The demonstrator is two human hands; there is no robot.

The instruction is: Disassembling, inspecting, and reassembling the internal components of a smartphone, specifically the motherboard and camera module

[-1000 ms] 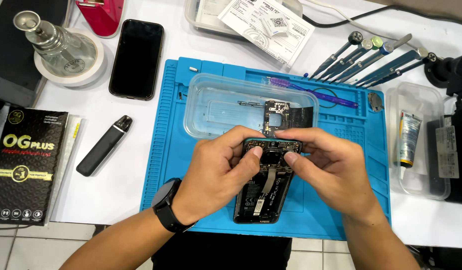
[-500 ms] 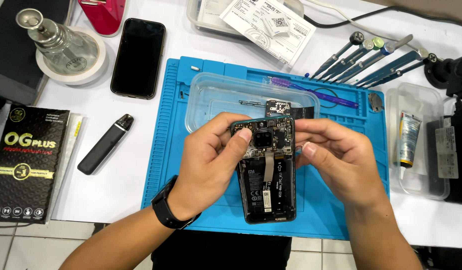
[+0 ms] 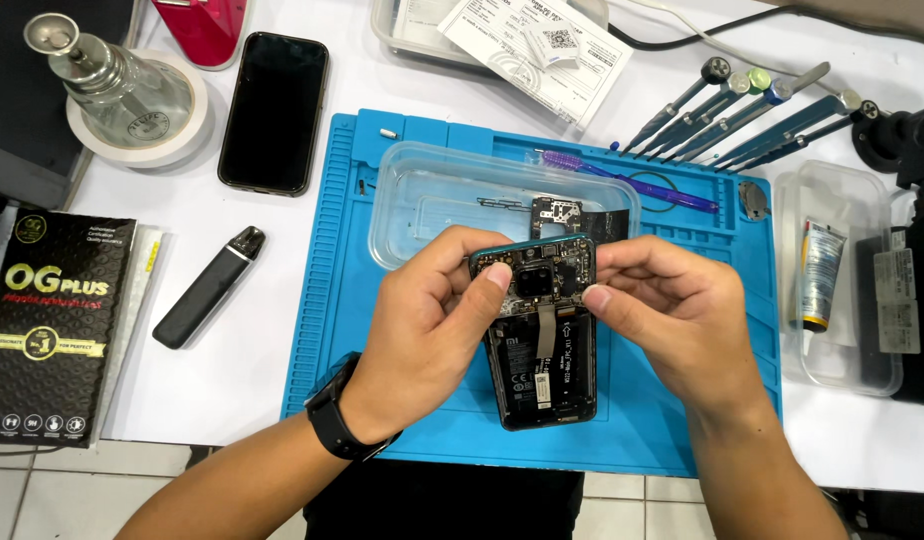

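Two hands, the left hand point(image 3: 427, 325) and right hand point(image 3: 672, 320), have lifted the opened phone point(image 3: 540, 335) off the blue mat point(image 3: 332, 300) at lower centre since a second ago, fingers pinching its upper edge from both sides. Beyond it sits a clear tray point(image 3: 422, 190). A black rectangular box point(image 3: 47, 330) lies at left, a white printed slip point(image 3: 537, 50) at top, a small tube point(image 3: 817, 275) at right on the bench point(image 3: 212, 380).

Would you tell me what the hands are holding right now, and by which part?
Both hands hold the opened phone by its top end: the left hand grips the upper left corner, the right hand pinches the upper right edge.
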